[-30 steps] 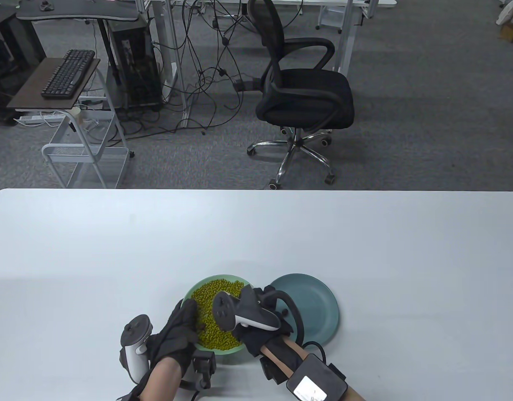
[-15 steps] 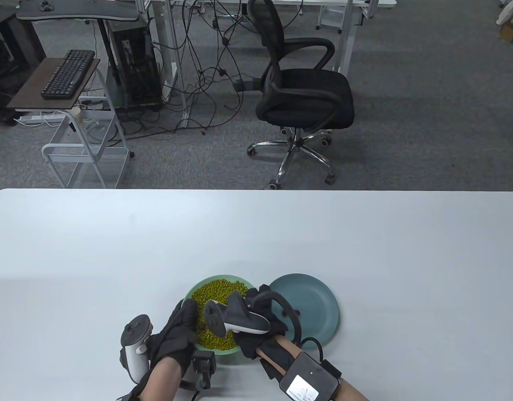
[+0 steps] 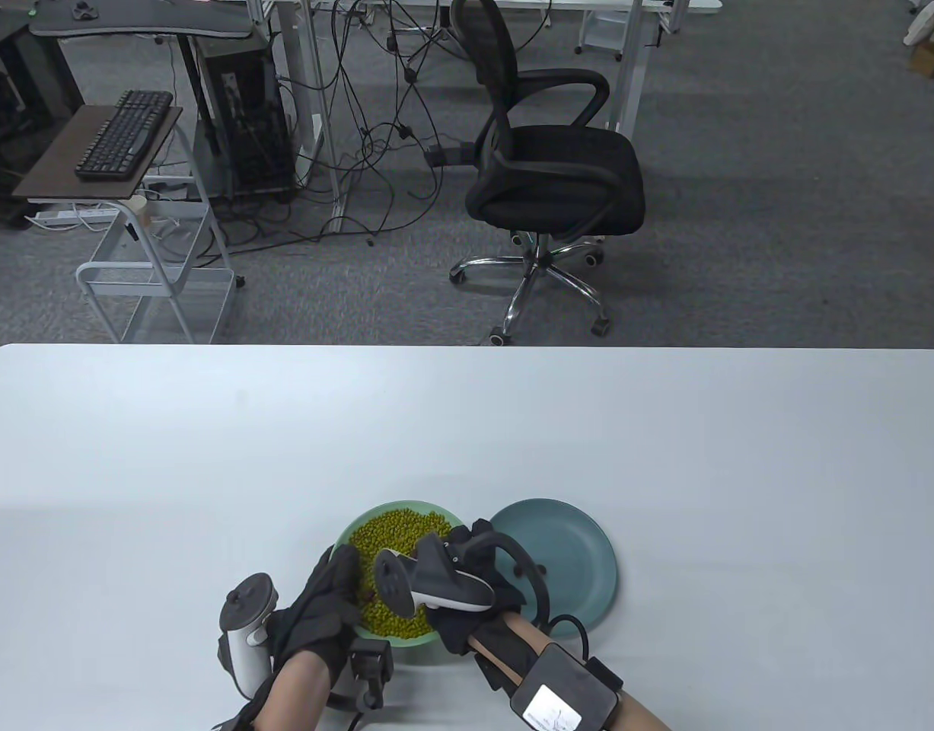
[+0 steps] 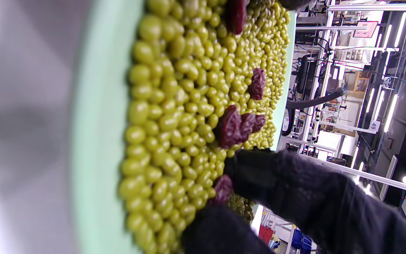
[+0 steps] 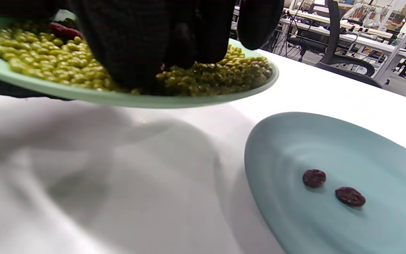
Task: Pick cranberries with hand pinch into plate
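Here wrinkled cranberries (image 4: 236, 125) dot smooth round green beans (image 4: 174, 116).

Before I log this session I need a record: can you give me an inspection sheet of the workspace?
Surface: white table.
Job's things: pale green plate heaped with green beans and dark red cranberries; blue-grey plate holds two cranberries.
Clutter: nothing seen.
Grippers: left hand holds green plate's rim; right hand fingers in the beans.
Cables: black cable by right wrist.
Surroundings: black office chair, keyboard.

Grey carpet (image 3: 741, 190), black office chair (image 3: 554, 167), tangled cables (image 3: 375, 114).
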Motion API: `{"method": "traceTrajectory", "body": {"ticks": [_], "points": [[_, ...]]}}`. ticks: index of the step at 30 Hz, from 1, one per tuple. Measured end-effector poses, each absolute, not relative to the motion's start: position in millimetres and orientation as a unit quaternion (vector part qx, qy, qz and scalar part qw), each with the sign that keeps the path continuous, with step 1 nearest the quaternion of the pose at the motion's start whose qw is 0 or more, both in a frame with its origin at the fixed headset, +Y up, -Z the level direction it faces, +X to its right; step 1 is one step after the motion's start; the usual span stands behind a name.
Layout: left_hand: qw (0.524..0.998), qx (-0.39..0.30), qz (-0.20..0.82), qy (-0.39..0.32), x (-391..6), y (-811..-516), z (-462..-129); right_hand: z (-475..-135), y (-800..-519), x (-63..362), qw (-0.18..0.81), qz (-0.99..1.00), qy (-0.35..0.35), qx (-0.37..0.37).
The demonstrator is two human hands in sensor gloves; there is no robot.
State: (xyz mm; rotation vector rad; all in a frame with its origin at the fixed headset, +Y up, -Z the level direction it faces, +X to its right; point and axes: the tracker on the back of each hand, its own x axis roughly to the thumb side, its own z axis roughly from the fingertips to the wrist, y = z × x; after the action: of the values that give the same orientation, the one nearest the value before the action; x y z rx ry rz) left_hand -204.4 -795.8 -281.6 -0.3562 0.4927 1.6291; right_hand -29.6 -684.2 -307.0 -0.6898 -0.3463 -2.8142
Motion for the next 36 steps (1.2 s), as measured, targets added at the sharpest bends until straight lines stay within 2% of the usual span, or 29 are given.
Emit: {"method": "traceTrajectory", "body": {"ticks": [36], "points": [[0.648,-0.155,0.713,0.220,-204.1,-796.2,-281.2,-299.7,-687.7,-31.9,0.141,-0.951,-0.093,-0.258]]}}
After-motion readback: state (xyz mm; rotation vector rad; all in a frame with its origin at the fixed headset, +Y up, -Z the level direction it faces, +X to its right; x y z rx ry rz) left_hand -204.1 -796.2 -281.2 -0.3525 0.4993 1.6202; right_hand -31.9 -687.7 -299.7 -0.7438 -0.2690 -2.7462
